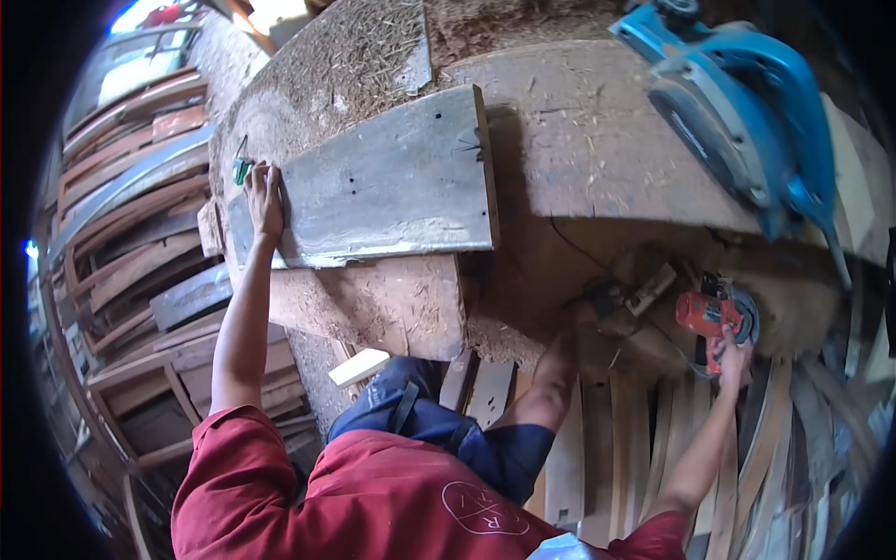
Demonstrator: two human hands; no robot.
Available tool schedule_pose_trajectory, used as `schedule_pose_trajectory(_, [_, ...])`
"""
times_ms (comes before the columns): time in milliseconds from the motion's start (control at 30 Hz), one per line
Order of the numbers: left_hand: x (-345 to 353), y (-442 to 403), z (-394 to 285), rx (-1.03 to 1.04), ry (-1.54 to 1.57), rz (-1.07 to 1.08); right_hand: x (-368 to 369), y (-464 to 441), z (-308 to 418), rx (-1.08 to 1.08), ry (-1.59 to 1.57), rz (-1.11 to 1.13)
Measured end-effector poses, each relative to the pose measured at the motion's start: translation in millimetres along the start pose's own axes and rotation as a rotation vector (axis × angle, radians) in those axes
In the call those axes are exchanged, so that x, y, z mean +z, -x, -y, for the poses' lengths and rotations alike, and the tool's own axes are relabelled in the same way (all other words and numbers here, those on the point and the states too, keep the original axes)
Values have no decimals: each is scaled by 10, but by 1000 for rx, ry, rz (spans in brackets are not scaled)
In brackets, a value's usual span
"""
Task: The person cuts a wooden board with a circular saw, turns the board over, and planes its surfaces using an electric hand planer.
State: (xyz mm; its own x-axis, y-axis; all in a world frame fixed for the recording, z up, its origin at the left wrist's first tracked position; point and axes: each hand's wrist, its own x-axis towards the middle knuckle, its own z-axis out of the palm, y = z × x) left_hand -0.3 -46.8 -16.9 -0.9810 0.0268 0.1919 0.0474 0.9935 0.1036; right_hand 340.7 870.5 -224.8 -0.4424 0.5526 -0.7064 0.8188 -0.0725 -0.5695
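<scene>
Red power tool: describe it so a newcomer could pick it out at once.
Start at the broad wooden work surface strewn with shavings, and find the big blue power tool at the upper right. Below it, at the lower right, the person's right hand grips the red power tool. Its orange-red body and curved dark guard set it apart from that blue neighbour.

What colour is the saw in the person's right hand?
The saw has a red-orange body, seen best in the head view.

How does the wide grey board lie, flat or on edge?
Flat: the board shows its broad face upward, with the left hand at one end.
</scene>
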Motion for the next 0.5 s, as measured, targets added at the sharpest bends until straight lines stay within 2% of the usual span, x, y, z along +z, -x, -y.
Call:
schedule_pose_trajectory(67, [-7, -11, -12, 3, 19, 47, 183, 677, -146, -95, -326, -154])
schedule_pose_trajectory(133, [-50, -16, -134, 10, 41, 81, 430, 1457, 30, -119, -522, -256])
schedule_pose_trajectory(200, [-79, -12, -236, 11, 5, 44, 557, 2036, 145, -57, -478, -417])
schedule_pose_trajectory(233, [-95, -16, -295, 40, 43, 32, 668, 2197, -13, -157, -619, -464])
schedule_pose_trajectory(267, [-92, -15, -289, 2, 58, 46, 760, 2439, -18, -178, -598, -543])
schedule_pose_trajectory(433, [-245, 8, -431, -58, 101, 139, 1108, 3983, 214, -275, -508, -642])
schedule_pose_trajectory(500, [-250, 99, -473, 28, 98, 157, 1245, 4505, 259, -380, -442, -629])
